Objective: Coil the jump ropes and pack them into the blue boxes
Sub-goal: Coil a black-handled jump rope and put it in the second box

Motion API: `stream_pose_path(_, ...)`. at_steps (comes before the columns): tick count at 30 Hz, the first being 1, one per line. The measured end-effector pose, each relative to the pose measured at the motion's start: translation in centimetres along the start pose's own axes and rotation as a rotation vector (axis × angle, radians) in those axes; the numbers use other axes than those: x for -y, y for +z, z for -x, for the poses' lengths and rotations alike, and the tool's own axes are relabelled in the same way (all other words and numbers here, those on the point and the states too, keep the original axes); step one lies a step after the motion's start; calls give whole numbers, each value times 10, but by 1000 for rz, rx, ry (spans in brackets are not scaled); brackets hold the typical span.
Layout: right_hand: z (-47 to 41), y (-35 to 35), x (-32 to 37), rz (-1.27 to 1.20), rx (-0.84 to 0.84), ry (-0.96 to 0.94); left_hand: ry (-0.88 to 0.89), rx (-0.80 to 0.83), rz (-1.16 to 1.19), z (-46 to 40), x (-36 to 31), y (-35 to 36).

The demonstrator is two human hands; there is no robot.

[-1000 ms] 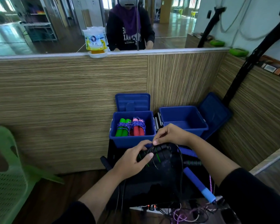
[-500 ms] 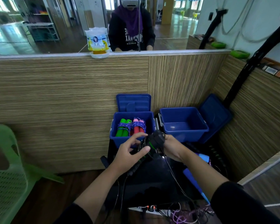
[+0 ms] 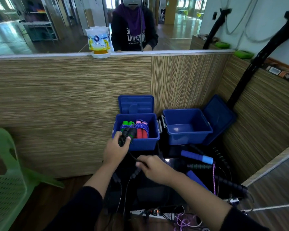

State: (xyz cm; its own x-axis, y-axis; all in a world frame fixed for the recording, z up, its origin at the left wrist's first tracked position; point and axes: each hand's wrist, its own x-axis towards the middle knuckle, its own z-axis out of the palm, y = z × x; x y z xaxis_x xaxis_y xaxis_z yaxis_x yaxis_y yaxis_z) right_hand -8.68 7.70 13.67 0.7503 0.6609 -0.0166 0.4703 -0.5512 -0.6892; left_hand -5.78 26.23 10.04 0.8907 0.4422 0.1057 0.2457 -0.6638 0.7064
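Left hand point(image 3: 115, 151) is up at the front wall of the left blue box point(image 3: 141, 143), fingers wrapped round a pair of black handles point(image 3: 127, 134) with green trim, the handle tops poking over the box rim. Right hand point(image 3: 154, 169) sits nearer the camera than that box, fingertips pinching the thin black cord point(image 3: 133, 157) that runs from those handles. Inside the left blue box lie two coiled ropes side by side: a green-handled bundle point(image 3: 127, 124) and a red-handled bundle point(image 3: 141, 130), both bound in blue-purple cord. Its lid point(image 3: 135, 104) stands open against the wooden partition point(image 3: 70, 104). Just right of that box is the second blue box point(image 3: 187, 129), lid tipped back. Right of the box and nearer the camera, a blue handle point(image 3: 196, 156) with a pale tip lies on the dark surface. Far left of the box stands a green plastic chair point(image 3: 5, 180).
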Motion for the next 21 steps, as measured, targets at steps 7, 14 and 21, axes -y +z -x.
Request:
stream_pose_path(7, -24, -48, -14, 163, -18, -95, 270, 282, -28, 35, 15, 12)
stream_pose_path(14, -27, -85, -21, -67, 128, 16, 494, 437, 217, 64, -12, -12)
stream_pose_path(21, -30, -91, -22, -485, 213, 161, 447, 492, 234, 76, -25, -25)
